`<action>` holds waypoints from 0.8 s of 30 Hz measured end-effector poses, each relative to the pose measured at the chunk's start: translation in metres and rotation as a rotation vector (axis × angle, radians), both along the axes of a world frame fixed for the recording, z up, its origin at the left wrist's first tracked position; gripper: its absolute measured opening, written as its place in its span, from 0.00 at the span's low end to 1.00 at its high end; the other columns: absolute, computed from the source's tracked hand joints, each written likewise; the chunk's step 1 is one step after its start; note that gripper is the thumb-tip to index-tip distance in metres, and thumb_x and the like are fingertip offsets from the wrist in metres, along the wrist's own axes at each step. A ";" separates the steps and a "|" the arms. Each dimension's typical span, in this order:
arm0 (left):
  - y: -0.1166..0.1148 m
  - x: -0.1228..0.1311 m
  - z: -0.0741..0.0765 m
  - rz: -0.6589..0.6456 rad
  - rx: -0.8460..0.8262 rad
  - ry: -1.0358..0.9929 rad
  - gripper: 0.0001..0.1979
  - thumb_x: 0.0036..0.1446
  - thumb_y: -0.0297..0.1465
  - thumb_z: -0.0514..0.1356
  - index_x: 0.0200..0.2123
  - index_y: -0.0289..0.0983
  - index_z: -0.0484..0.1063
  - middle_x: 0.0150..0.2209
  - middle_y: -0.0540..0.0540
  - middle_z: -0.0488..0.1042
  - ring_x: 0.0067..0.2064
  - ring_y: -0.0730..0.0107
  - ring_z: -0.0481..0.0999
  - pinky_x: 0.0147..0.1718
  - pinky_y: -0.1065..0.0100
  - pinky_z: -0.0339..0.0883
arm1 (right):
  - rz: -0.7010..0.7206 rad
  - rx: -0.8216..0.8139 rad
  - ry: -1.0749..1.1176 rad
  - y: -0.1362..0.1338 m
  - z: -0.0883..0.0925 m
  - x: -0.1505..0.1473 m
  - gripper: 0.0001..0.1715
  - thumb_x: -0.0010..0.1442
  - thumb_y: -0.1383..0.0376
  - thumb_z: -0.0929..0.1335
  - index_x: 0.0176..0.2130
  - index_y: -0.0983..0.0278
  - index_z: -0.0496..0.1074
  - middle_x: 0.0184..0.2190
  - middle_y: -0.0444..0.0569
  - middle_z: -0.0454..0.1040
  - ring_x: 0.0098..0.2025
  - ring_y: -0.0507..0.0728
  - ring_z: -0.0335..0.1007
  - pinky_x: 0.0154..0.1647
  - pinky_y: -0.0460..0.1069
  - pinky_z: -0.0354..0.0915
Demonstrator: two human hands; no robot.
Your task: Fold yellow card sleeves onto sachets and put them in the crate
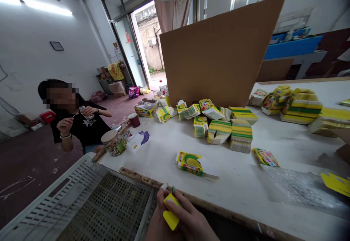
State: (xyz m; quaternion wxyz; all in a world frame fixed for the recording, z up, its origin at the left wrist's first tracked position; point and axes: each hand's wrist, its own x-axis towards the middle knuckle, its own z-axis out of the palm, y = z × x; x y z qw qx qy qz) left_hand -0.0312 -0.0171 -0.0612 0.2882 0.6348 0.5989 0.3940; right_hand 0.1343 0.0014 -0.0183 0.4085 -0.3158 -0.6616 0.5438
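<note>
My right hand (188, 221) is at the bottom edge, closed on a small yellow card piece (171, 215); a finger presses across its top. It hovers above the wooden front edge of the white table (164, 150), beside a grey plastic crate (90, 201). The nearest thing on the table is a flat yellow-green printed carton (190, 162). My left hand is out of view.
Stacks of flattened yellow-green cartons (232, 128) lie mid-table, with more at the right (298, 106). A large cardboard sheet (218, 51) stands behind them. A clear plastic bag (298, 188) lies at the right. A seated person (79, 124) eats at the left, near a jar (112, 143) and a red mug (133, 120).
</note>
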 end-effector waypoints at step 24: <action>-0.002 -0.002 0.070 -0.006 -0.140 -0.068 0.31 0.40 0.37 0.68 0.49 0.39 0.62 0.41 0.45 0.77 0.40 0.61 0.78 0.40 0.66 0.73 | 0.072 0.137 -0.423 0.017 0.012 0.030 0.17 0.59 0.59 0.69 0.48 0.57 0.76 0.59 0.56 0.61 0.57 0.62 0.64 0.58 0.55 0.61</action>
